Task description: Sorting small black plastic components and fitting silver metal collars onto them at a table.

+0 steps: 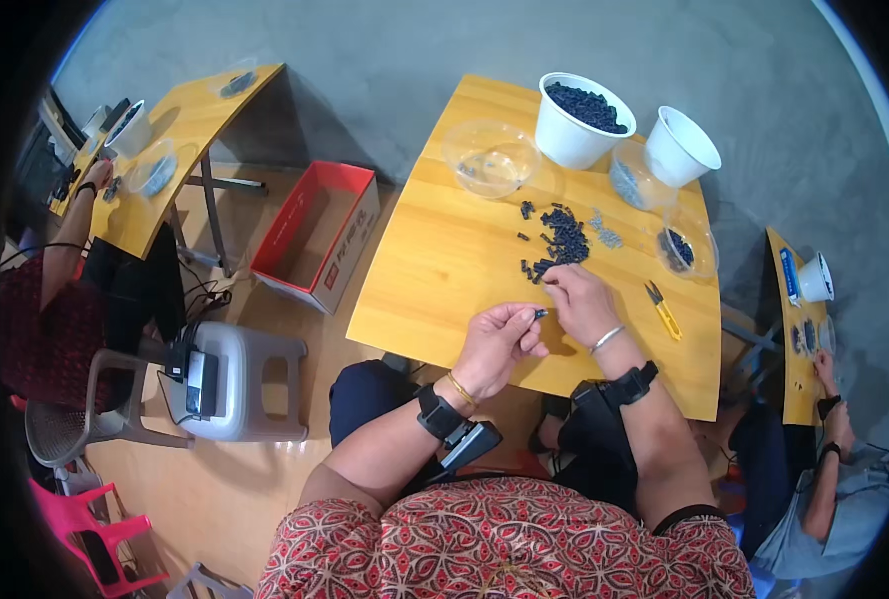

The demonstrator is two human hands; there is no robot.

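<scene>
Over the near part of the wooden table [415, 290], my left hand [499, 344] pinches a small dark plastic piece [540, 313] between thumb and fingers. Close beside it, my right hand [579, 301] has its fingers drawn together at the near edge of a pile of small black parts [566, 238]. Whatever those fingers may hold is hidden. A little cluster of small grey parts [606, 232] lies right of the pile. Yellow-handled thread snips [667, 311] rest to the right of my right hand.
Along the far side stand a white tub [556, 140] heaped with black parts, another white tub [686, 150] and clear plastic bowls [469, 178]. A red-edged cardboard box [340, 262] and grey stool [235, 379] are on the floor leftward. Other people sit at tables on both sides.
</scene>
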